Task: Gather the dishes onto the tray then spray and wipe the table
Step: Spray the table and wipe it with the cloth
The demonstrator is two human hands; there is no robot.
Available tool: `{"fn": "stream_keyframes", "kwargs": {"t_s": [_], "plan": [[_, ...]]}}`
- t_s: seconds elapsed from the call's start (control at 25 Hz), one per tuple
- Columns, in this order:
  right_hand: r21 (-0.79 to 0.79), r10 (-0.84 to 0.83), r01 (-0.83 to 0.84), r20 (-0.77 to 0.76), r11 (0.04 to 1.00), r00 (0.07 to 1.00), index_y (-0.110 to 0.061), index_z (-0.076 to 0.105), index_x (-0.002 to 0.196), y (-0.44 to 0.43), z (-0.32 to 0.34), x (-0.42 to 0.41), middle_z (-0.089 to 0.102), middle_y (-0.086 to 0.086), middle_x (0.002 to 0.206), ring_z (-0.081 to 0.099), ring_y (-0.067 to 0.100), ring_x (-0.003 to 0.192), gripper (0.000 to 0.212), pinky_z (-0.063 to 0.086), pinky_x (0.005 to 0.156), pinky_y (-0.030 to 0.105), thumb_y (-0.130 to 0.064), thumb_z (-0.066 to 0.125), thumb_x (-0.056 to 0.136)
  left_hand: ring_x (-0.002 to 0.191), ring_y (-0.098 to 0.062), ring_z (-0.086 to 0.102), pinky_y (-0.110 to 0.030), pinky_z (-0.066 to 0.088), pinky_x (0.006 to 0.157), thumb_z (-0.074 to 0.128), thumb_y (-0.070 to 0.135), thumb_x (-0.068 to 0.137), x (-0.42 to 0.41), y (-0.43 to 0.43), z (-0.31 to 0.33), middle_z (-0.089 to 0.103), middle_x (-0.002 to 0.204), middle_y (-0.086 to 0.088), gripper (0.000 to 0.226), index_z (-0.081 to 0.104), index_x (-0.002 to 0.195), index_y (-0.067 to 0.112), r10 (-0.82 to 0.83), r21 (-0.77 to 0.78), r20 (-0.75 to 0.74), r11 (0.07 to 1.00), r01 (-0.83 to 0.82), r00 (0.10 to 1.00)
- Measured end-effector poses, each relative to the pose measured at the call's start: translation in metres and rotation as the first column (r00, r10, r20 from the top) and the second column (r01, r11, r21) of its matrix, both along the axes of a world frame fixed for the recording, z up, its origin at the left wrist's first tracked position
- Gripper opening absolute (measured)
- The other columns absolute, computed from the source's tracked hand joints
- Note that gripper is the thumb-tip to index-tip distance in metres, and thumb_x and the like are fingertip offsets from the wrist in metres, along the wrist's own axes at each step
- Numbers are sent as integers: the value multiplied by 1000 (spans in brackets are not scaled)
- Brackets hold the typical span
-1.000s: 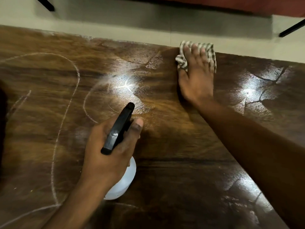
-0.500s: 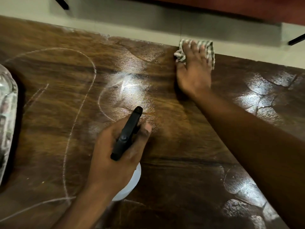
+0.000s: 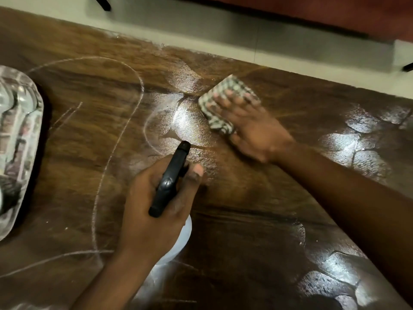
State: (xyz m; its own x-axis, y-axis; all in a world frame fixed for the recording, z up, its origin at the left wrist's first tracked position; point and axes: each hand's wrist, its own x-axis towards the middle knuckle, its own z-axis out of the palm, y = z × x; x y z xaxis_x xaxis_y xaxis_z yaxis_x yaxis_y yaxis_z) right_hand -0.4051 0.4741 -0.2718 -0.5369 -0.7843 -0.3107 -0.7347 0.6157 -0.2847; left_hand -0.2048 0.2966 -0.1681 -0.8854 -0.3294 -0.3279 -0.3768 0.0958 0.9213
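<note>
Left hand [image 3: 154, 206] grips spray bottle [image 3: 171, 182], fingers curled round it. Right hand [image 3: 252, 128] presses checked cloth [image 3: 220, 104] flat on wet table [image 3: 245, 220], fingers straight, slightly spread. Tray [image 3: 33, 130] left.

Silver metal tray [image 3: 38, 113] on brown wooden tabletop [image 3: 73, 175], far left. White plastic spray bottle with black trigger [image 3: 169, 180] at centre, in left hand [image 3: 152, 220]. Checked cloth [image 3: 225, 88] behind and right of bottle, on tabletop, under right hand [image 3: 257, 130].
</note>
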Motion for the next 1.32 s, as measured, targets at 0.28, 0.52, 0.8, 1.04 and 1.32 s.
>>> {"fn": "stream_keyframes", "kwargs": {"t_s": [0.28, 0.52, 0.8, 1.04, 1.32], "plan": [[-94, -530, 526, -19, 845, 848, -29, 9, 173, -26, -1, 90, 5, 1, 181, -3, 27, 168, 75, 1, 135, 53, -39, 46, 108, 42, -39, 43, -43, 35, 45, 72, 30, 100, 46, 16, 1, 43, 50, -22, 46, 61, 76, -8, 26, -38, 70, 999, -23, 997], [-146, 608, -597, 43, 789, 793, -29, 33, 167, 37, -7, 164, 28, -2, 176, 10, 21, 167, 75, 1, 135, 48, -36, 49, 94, 38, -21, 46, -34, 41, 45, 73, 47, 99, 96, 27, 6, 47, 48, -15, 38, 69, 77, 16, 48, 7, 141, 999, -49, 989], [-113, -517, 513, -13, 851, 856, -33, 20, 171, 80, -1, 125, 16, -3, 180, 4, 21, 168, 70, 2, 136, 48, -45, 34, 104, 40, -43, 43, -44, 38, 45, 73, 33, 97, 132, 39, 16, 36, 45, -23, 60, 46, 57, -3, 81, -16, 216, 997, -80, 973], [-119, -545, 546, 48, 829, 837, -30, 14, 172, 0, -2, 225, 8, -2, 181, -2, 24, 168, 75, 1, 135, 52, -44, 36, 102, 41, -29, 32, -21, 36, 46, 73, 22, 94, 171, 40, 2, 33, 55, -32, 48, 57, 75, -20, 154, 110, 213, 977, -181, 965], [-67, 520, -517, 52, 853, 852, -33, 18, 170, 39, -3, 287, 19, -3, 180, 5, 21, 168, 78, 5, 135, 50, -40, 52, 100, 37, -17, 41, -20, 37, 47, 71, 10, 97, 229, 20, 4, 45, 42, -10, 37, 66, 61, 21, -9, 228, 168, 973, -29, 986]]}}
